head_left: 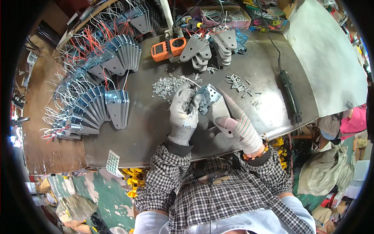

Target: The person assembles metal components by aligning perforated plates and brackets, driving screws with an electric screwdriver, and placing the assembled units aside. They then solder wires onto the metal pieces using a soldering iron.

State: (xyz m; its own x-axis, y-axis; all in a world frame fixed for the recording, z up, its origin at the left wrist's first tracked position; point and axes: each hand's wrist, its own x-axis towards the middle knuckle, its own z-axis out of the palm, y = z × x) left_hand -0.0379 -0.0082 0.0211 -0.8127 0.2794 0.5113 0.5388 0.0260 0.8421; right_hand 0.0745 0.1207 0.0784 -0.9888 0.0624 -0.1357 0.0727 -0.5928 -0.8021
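My right hand (242, 126), in a striped knit glove, grips a grey metal bracket (218, 113) with a blue perforated end piece (209, 96). Its thumb lies across the plate and its fingers run along the far edge. At the blue end, my left hand (183, 107), in a grey-white glove, is closed with curled fingers; what is pinched in them is hidden. A white wire (190, 80) sticks out above that hand. Small nuts (166, 85) lie in a pile just beyond the left hand. Loose screws (236, 83) are scattered beyond the right hand.
Rows of similar brackets (117, 107) with red and white wires fill the table's left side. An orange multimeter (168, 49) and stacked grey brackets (198, 50) stand at the back. A dark electric screwdriver (290, 95) lies at the right, its cord running back. Boxes of hardware (228, 16) stand behind.
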